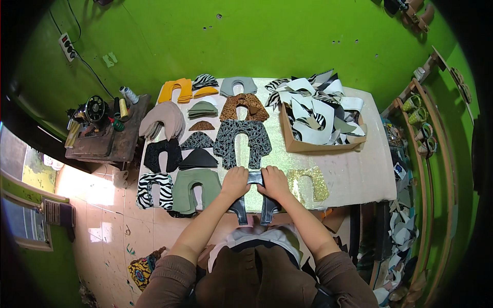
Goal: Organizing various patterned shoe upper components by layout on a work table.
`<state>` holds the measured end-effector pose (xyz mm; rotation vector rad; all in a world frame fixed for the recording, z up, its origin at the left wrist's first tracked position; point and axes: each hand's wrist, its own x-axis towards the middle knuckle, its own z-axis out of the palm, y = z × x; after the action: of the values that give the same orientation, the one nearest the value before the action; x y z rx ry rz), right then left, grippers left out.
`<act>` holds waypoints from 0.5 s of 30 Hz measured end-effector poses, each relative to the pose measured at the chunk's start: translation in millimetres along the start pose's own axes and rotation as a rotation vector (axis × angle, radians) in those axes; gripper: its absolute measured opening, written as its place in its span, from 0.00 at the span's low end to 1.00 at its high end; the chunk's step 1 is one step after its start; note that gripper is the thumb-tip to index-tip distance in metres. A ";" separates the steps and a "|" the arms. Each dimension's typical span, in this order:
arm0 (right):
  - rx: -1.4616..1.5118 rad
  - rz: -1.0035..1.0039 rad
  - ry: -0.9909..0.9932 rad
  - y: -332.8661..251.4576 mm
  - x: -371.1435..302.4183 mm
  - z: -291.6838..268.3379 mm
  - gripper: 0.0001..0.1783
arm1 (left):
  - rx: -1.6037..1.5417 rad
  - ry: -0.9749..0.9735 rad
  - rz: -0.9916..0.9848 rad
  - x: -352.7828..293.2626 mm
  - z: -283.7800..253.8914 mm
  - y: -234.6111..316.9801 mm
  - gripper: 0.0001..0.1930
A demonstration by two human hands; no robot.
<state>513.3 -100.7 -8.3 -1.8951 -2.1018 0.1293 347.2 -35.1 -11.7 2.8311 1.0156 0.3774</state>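
At the table's near edge, my left hand (235, 181) and my right hand (275, 182) are closed on either side of a dark, glossy U-shaped piece (255, 177). Its two legs point toward me past the table edge; my fingers cover part of its sides. Just beyond my hands lies a stack of black-and-grey patterned U-shaped cutouts (242, 137). A green stack of cutouts (191, 186) is left of my left hand. Glittery gold material with a U-shaped cutout (309, 186) lies to the right of my right hand.
More cutout stacks, including zebra-print pieces (155, 189) and leopard-print pieces (243, 108), cover the table's left half. A cardboard box (323, 146) overflowing with scraps stands at the back right. Left is a sewing machine (95, 120); at right, a wooden rack (423, 174) holds shoes.
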 end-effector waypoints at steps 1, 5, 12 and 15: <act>-0.033 0.001 -0.031 -0.5 1.4 -1.1 0.28 | 0.016 -0.015 0.015 1.2 -0.8 0.1 0.20; -0.002 0.035 0.022 -6.4 2.5 -3.1 0.26 | 0.022 0.014 0.030 2.5 -6.2 1.4 0.19; 0.001 -0.008 0.162 -5.1 0.3 0.0 0.33 | 0.063 -0.028 -0.053 1.0 -4.0 0.6 0.31; -0.067 0.041 0.159 -11.7 -16.8 8.0 0.36 | 0.123 0.107 -0.017 -16.5 2.0 10.0 0.37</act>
<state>501.1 -117.6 -15.6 -1.9184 -1.9865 -0.0817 341.5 -53.4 -15.0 2.9368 1.1199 0.4854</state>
